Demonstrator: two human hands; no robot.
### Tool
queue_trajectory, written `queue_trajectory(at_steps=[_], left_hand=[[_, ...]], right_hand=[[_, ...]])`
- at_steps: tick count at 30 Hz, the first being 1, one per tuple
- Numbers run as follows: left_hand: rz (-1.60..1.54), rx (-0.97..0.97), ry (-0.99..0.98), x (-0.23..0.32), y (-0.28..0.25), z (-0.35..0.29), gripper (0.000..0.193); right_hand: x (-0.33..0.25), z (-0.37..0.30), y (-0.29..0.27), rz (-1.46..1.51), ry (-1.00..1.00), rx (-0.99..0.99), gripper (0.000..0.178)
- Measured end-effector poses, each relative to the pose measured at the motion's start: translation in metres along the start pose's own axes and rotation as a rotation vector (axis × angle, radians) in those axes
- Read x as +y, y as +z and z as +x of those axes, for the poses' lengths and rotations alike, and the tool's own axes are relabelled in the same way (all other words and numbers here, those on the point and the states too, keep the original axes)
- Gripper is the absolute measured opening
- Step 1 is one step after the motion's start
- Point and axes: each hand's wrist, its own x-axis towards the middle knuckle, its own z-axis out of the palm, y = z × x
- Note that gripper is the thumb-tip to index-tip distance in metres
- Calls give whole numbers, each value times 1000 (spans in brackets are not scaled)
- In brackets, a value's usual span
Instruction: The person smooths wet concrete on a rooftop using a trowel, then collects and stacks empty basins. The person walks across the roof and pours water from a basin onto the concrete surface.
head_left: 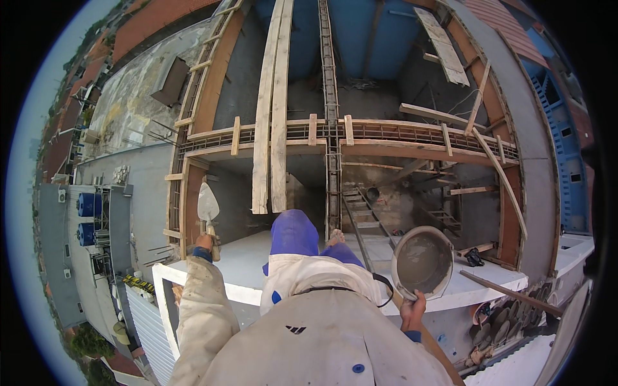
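My left hand is closed round the handle of a pointed trowel, blade away from me, beside the wooden formwork at the left. At my right, my right hand grips the near rim of a round bucket. Wet grey mortar lies inside it, with a paler smeared wall around. My purple-trousered legs are bent below me, and one bare foot shows near the white ledge. The bucket's underside is hidden.
Two long planks run ahead over open, deep rooms. Formwork beams with steel rebar cross there. A ladder leans down into the right-hand opening. A black plastic bag sits on the ledge; a loose timber lies at right.
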Motion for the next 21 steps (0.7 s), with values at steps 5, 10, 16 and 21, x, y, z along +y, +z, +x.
queue_trajectory(at_steps=[5,10,16,21], left_hand=[[-17,-59,-226,-47,58,-4,18],[274,-196,-208,-46,114,41,22],[1454,-321,370,6,137,144,27],[468,-291,-59,81,112,247,30]], right_hand=[[7,5,16,-23,-35,-41,20],[25,12,40,7,-97,8,20],[67,32,102,76,-116,46,19],[117,56,192,182,-147,154,18]])
